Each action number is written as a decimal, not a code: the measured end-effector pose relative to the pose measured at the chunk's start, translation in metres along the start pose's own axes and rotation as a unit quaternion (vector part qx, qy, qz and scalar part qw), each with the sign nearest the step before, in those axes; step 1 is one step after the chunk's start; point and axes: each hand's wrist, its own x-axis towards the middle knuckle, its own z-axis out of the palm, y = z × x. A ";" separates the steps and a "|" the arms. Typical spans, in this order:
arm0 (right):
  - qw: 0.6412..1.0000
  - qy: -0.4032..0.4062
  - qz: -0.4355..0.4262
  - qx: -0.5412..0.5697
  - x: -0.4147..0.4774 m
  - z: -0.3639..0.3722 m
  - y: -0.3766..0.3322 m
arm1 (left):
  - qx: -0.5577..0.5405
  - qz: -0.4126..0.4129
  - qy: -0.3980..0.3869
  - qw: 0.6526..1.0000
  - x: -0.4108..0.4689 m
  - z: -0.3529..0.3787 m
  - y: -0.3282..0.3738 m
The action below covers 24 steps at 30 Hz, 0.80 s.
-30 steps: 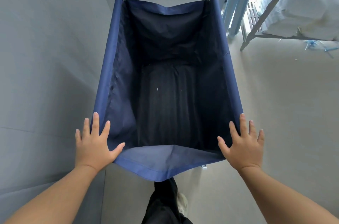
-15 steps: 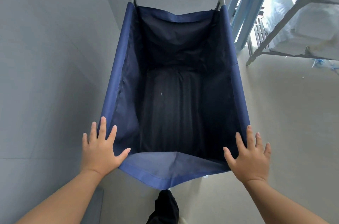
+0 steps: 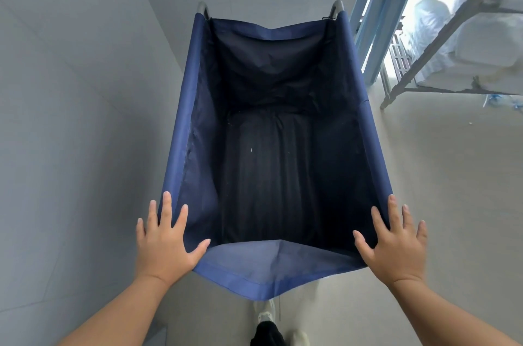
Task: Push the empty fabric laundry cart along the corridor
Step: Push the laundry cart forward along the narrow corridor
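Note:
The blue fabric laundry cart (image 3: 181, 130) fills the middle of the head view, its dark inside holding nothing. Two grey metal frame ends (image 3: 336, 7) stick up at its far corners. My left hand (image 3: 165, 243) lies flat on the near left corner, fingers spread and thumb on the near hem. My right hand (image 3: 393, 246) rests the same way on the near right corner. Neither hand is curled around the fabric.
A grey wall (image 3: 70, 119) runs close along the cart's left side. At the right stand a light blue door frame (image 3: 376, 14) and a metal rack (image 3: 441, 34) with wrapped white bundles. My white shoe (image 3: 266, 314) shows under the near hem on the pale floor.
The cart and both hands have moved forward along the corridor. The blue frame and rack have drawn nearer on the right. Both hands keep their places on the near corners.

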 end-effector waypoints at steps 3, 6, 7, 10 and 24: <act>1.000 0.001 0.001 -0.001 0.013 0.000 -0.001 | -0.006 -0.003 -0.004 1.000 0.013 -0.007 0.003; 1.000 -0.004 0.000 0.003 0.029 -0.001 -0.002 | -0.014 -0.007 -0.013 1.000 0.026 -0.013 0.007; 1.000 -0.006 -0.001 0.005 0.034 -0.002 -0.002 | -0.016 -0.010 -0.016 1.000 0.030 -0.016 0.008; 1.000 -0.005 -0.003 0.007 0.048 -0.003 0.001 | -0.019 -0.018 -0.026 0.999 0.040 -0.021 0.013; 0.999 -0.014 -0.032 0.027 0.102 -0.009 0.007 | -0.021 -0.053 -0.052 0.997 0.074 -0.027 0.025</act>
